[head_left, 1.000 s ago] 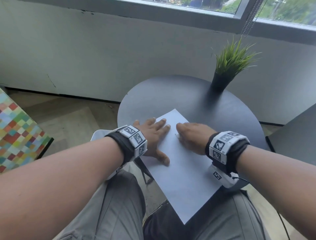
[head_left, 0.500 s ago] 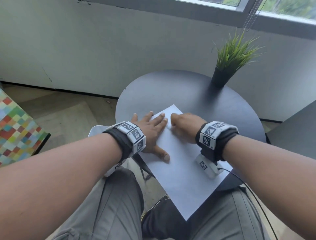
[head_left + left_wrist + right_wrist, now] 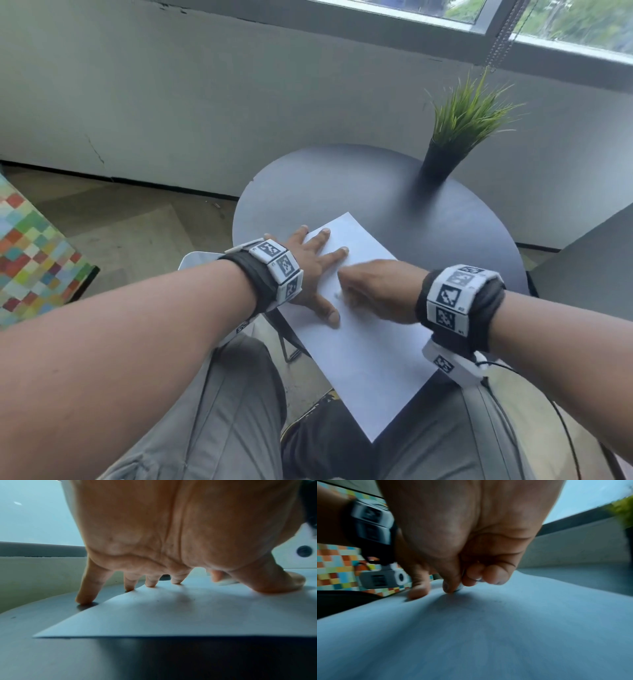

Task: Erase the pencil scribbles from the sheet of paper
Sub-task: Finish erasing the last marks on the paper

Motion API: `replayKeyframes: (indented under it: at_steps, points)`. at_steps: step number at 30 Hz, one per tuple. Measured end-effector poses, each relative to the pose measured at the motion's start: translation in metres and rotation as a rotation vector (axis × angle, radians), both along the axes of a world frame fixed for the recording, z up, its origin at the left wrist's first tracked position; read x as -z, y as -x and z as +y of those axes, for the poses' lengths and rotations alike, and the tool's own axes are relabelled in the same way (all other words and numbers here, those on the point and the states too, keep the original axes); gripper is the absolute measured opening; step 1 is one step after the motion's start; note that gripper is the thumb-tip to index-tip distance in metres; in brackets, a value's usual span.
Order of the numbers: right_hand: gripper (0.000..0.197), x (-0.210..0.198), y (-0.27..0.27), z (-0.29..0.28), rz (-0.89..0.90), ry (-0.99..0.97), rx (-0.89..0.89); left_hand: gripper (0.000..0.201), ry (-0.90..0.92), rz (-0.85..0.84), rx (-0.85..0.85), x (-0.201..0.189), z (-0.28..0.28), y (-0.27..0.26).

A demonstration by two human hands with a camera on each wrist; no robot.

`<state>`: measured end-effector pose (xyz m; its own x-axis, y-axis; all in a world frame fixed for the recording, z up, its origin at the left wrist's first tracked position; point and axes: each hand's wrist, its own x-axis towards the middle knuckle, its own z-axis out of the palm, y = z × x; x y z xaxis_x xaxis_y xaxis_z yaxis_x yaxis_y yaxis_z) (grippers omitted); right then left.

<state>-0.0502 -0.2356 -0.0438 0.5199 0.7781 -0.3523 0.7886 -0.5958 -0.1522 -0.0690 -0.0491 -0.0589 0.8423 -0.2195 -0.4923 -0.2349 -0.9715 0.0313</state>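
A white sheet of paper (image 3: 363, 349) lies on the round dark table (image 3: 342, 181), its near corner hanging over the edge above my lap. My left hand (image 3: 308, 270) lies flat with spread fingers, pressing the sheet's left edge. My right hand (image 3: 373, 291) is blurred with motion, its fingers curled and pinching a small pale eraser (image 3: 226, 582) against the paper, just right of the left thumb. A faint pencil mark (image 3: 337, 295) shows beside the right fingertips. In the right wrist view the eraser is almost hidden between thumb and fingers (image 3: 453, 582).
A potted grass plant (image 3: 459, 130) stands at the back right of the table. A colourful checked seat (image 3: 30, 253) is at the left, a grey surface (image 3: 589, 267) at the right. A white chair edge (image 3: 198, 260) shows under my left wrist.
My right hand has slid over the paper, away from the left index fingertip and back toward the left thumb. The left hand keeps pressing the sheet in the same place.
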Motion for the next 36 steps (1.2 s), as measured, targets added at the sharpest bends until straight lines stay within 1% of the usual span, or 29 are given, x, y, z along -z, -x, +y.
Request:
replayKeyframes:
  at_steps: [1,2,4,5,6,7,9,10,11,14,15,16,18,19,20,21,24,25,27,29,30,31,34,35,36]
  points:
    - [0.008,-0.001,0.0,-0.004,0.02,0.012,-0.013,0.13,0.0,-0.001,0.001,0.0,0.0,0.0]
    - [0.007,-0.002,-0.007,-0.008,0.004,0.015,0.035,0.13,0.001,0.0,0.0,0.0,-0.001,0.0]
    - [0.019,-0.007,-0.026,-0.017,-0.084,0.021,0.224,0.129,0.009,-0.002,-0.004,0.0,-0.002,-0.001]
    - [0.023,-0.007,-0.029,-0.018,-0.12,0.024,0.275,0.129,0.01,-0.004,-0.007,0.001,-0.002,-0.001]
    - [0.022,-0.007,-0.024,-0.015,-0.128,0.041,0.27,0.129,0.009,-0.004,-0.008,0.002,-0.002,-0.001]
    - [0.018,-0.005,-0.014,-0.009,-0.118,0.05,0.218,0.13,0.008,-0.001,-0.009,0.002,-0.002,-0.001]
    - [0.013,-0.001,0.013,0.004,-0.036,0.047,0.069,0.131,0.007,0.004,-0.011,0.002,-0.001,0.0]
    - [0.013,-0.001,0.02,0.004,-0.005,0.047,0.03,0.131,0.006,0.005,-0.011,0.003,-0.001,0.0]
    - [0.015,-0.002,0.017,0.002,-0.006,0.054,0.05,0.13,0.007,0.005,-0.012,0.002,-0.001,0.0]
    - [0.023,-0.006,-0.017,-0.006,-0.124,0.092,0.291,0.129,0.008,0.001,-0.014,0.001,-0.003,0.0]
    - [0.023,-0.005,-0.019,-0.005,-0.134,0.094,0.336,0.129,0.006,0.002,-0.016,0.001,-0.003,0.0]
    - [0.021,-0.004,-0.015,0.001,-0.127,0.091,0.324,0.129,0.008,0.004,-0.018,0.001,-0.003,0.0]
    - [0.022,0.003,0.005,0.015,-0.06,0.059,0.181,0.131,0.013,0.01,-0.019,0.001,-0.002,0.0]
    - [0.02,0.007,0.014,0.019,-0.013,0.056,0.096,0.132,0.014,0.012,-0.016,0.001,-0.002,0.0]
    - [0.017,0.007,0.016,0.018,0.001,0.059,0.061,0.133,0.015,0.014,-0.015,0.002,-0.002,0.001]
    - [0.015,0.005,0.009,0.014,-0.017,0.07,0.09,0.133,0.016,0.013,-0.015,0.002,-0.002,0.001]
    - [0.025,-0.003,-0.023,-0.008,-0.125,0.101,0.324,0.133,0.011,-0.004,-0.02,0.005,-0.002,0.0]
    - [0.024,-0.003,-0.023,-0.012,-0.141,0.104,0.342,0.133,0.01,-0.008,-0.02,0.006,-0.002,0.0]
    - [0.019,-0.003,-0.007,-0.007,-0.127,0.075,0.225,0.133,0.012,-0.006,-0.017,0.006,-0.002,-0.001]
    - [0.016,-0.001,0.019,-0.001,-0.044,0.051,0.062,0.134,0.008,0.0,-0.015,0.006,-0.002,-0.001]
    - [0.016,-0.001,0.021,-0.004,-0.028,0.054,0.034,0.135,0.006,0.001,-0.015,0.006,-0.002,-0.001]
    - [0.017,-0.001,0.015,-0.01,-0.034,0.053,0.061,0.134,0.005,0.004,-0.015,0.005,-0.002,-0.001]
    - [0.026,-0.004,-0.016,-0.031,-0.104,0.08,0.33,0.134,0.013,0.006,-0.017,0.006,-0.003,-0.001]
    - [0.026,-0.003,-0.017,-0.033,-0.122,0.071,0.354,0.134,0.012,0.006,-0.017,0.006,-0.002,-0.001]
    - [0.025,-0.002,-0.011,-0.031,-0.127,0.055,0.323,0.134,0.009,0.008,-0.019,0.007,-0.002,-0.001]
